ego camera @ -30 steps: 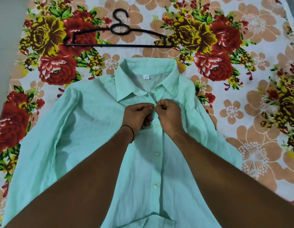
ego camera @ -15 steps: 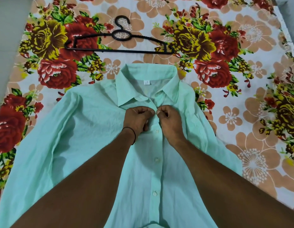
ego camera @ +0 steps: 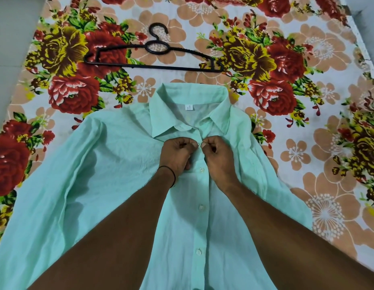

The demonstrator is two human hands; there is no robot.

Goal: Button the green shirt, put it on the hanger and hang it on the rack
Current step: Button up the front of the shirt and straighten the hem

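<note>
- Flowery bed sheet point(ego camera: 307, 24) all over, w/ big red, yellow & peach flowers; bit of grey floor point(ego camera: 10, 38) at far left.
- Green shirt point(ego camera: 110, 164) flat on sheet, front up, collar point(ego camera: 190, 95) at far end, sleeves spread out to both sides.
- Small white label point(ego camera: 188, 107) inside collar at back of neck.
- Left hand point(ego camera: 178, 152) on shirt just under collar, fingers curled tight, pinching 1 edge of shirt front.
- Right hand point(ego camera: 216, 152) right beside it, nearly touching, fingers curled too, pinching other edge of front.
- Top button point(ego camera: 199, 145) tiny & white, between the 2 thumbs; can't tell if through its hole.
- 3 more white buttons in a row down the front, nearer the body: 1 point(ego camera: 201, 169) just under the hands, 1 point(ego camera: 201, 207) between the arms, 1 point(ego camera: 198, 251) lower down; front closed along all 3.
- Thin black band point(ego camera: 171, 174) round left wrist.
- Black hanger point(ego camera: 161, 66) flat on sheet past the collar, not touching shirt, hook pointing away.
- Both bare arms over lower part of shirt, hiding some of it.
</note>
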